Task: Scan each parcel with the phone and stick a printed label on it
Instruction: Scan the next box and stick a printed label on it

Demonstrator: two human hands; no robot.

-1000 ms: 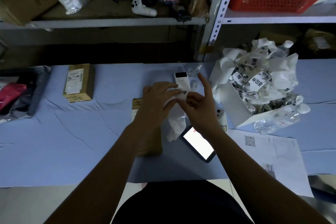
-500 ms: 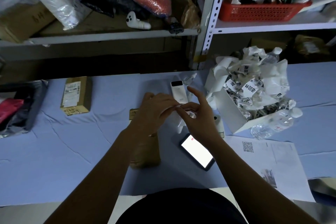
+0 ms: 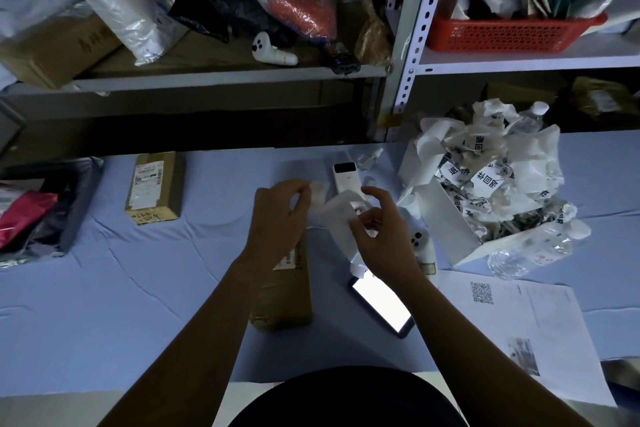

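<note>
Head view, mid-frame: our left hand [image 3: 280, 215] and right hand [image 3: 379, 229] have drawn apart, each pinching the label [image 3: 334, 218], peeling it; sticking onto the parcel [image 3: 287, 291] comes next.

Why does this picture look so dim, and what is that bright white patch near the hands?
Head view: the room is poorly lit, so the shelves and forearms go dark. The white patch is the lit phone screen, blown out with no detail readable. The wide lens bends the shelf post. The label between the left hand and right hand looks slightly soft.
</note>
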